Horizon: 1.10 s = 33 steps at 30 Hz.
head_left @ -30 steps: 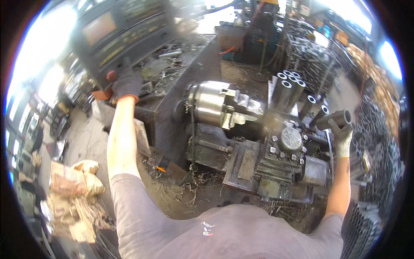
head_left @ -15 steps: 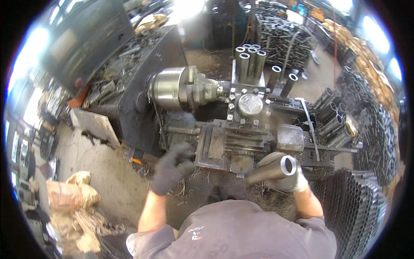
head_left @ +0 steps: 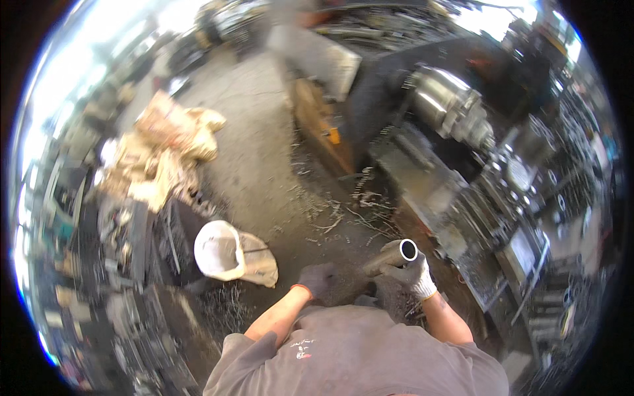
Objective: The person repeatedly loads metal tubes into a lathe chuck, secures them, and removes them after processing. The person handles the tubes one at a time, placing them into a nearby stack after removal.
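Observation:
A short steel tube (head_left: 383,259) is tilted in front of my body, its open end up and to the right. My right hand (head_left: 415,276), in a dark-palmed glove with a white cuff, is wrapped round it near that end. My left hand (head_left: 319,280), in a dark glove, is close to the tube's lower end. Blur hides its fingers, and whether it touches the tube cannot be made out. To the right stands a metal lathe with a shiny round chuck (head_left: 441,100) and a tool post (head_left: 518,175).
Left of my left arm stands an open white sack (head_left: 219,251). Crumpled brown paper sacks (head_left: 173,135) lie farther off on the floor. Curly metal shavings (head_left: 330,214) are scattered between me and the lathe. A pale metal plate (head_left: 337,69) leans at the lathe's far end.
The view has swung left, so the lathe now appears at the right and the white sack shows. My left hand has left the lathe's side and come near the tube, still in my right hand.

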Each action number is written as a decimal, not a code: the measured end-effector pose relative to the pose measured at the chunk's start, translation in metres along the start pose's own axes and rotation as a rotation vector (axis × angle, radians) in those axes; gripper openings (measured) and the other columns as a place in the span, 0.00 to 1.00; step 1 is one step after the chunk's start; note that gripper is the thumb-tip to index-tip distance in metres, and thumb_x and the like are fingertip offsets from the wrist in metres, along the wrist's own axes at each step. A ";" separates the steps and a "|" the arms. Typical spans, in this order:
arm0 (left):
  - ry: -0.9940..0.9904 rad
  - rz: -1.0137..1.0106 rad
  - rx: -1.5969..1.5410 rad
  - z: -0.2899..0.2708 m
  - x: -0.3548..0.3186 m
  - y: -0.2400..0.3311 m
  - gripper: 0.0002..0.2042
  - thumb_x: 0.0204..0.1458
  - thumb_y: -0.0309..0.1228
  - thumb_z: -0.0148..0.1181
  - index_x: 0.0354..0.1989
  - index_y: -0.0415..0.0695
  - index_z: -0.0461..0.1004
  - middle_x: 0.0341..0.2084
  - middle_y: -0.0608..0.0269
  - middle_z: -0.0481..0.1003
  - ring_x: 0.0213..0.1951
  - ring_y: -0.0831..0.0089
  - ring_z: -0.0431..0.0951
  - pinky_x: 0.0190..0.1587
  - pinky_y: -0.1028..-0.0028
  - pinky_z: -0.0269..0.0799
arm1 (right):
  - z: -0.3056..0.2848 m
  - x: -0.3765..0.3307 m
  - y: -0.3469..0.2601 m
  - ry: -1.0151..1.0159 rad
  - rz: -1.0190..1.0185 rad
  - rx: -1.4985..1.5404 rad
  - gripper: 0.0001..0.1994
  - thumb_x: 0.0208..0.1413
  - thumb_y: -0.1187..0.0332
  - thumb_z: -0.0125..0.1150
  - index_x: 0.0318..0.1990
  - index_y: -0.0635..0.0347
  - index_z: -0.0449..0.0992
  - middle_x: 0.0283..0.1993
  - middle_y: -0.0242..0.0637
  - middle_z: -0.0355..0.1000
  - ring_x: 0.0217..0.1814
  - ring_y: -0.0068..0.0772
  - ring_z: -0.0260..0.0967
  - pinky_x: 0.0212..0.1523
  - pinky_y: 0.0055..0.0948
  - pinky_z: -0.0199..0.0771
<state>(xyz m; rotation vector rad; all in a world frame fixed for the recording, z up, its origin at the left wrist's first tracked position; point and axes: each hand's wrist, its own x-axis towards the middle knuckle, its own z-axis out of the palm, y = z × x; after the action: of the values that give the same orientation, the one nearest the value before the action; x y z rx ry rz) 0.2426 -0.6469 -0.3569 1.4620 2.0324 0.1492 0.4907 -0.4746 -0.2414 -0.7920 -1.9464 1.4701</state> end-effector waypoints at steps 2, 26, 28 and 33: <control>0.085 -0.316 -0.128 0.044 -0.057 -0.092 0.19 0.54 0.45 0.62 0.53 0.56 0.84 0.51 0.50 0.83 0.55 0.47 0.82 0.57 0.53 0.77 | 0.029 0.011 -0.009 -0.165 0.009 0.020 0.20 0.47 0.67 0.80 0.48 0.59 0.84 0.45 0.36 0.84 0.47 0.29 0.80 0.52 0.33 0.81; 0.774 -1.955 -1.696 0.489 -0.370 -0.045 0.32 0.67 0.57 0.50 0.65 0.42 0.77 0.65 0.47 0.75 0.65 0.45 0.75 0.64 0.54 0.71 | 0.667 -0.077 -0.194 -1.748 -0.867 -0.021 0.30 0.47 0.57 0.82 0.57 0.57 0.80 0.49 0.47 0.83 0.51 0.45 0.84 0.53 0.41 0.83; 0.826 -2.049 -1.836 0.487 -0.348 -0.022 0.31 0.67 0.56 0.50 0.65 0.42 0.76 0.65 0.46 0.75 0.65 0.44 0.75 0.64 0.53 0.70 | 0.714 -0.089 -0.207 -1.827 -0.863 -0.003 0.24 0.48 0.59 0.80 0.52 0.58 0.81 0.44 0.49 0.83 0.46 0.51 0.84 0.47 0.43 0.83; 1.165 -2.461 -1.973 0.451 -0.316 -0.025 0.29 0.68 0.52 0.52 0.66 0.40 0.74 0.64 0.43 0.74 0.63 0.42 0.75 0.63 0.51 0.70 | 0.795 -0.107 -0.216 -1.850 -0.979 0.118 0.22 0.49 0.58 0.79 0.49 0.58 0.82 0.42 0.48 0.84 0.42 0.52 0.85 0.43 0.43 0.85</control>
<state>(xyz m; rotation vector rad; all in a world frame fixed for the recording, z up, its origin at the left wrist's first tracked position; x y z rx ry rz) 0.5280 -1.0537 -0.5961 2.6955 -1.2864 -1.3342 -0.0518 -1.1040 -0.2275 2.0646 -2.3956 1.4969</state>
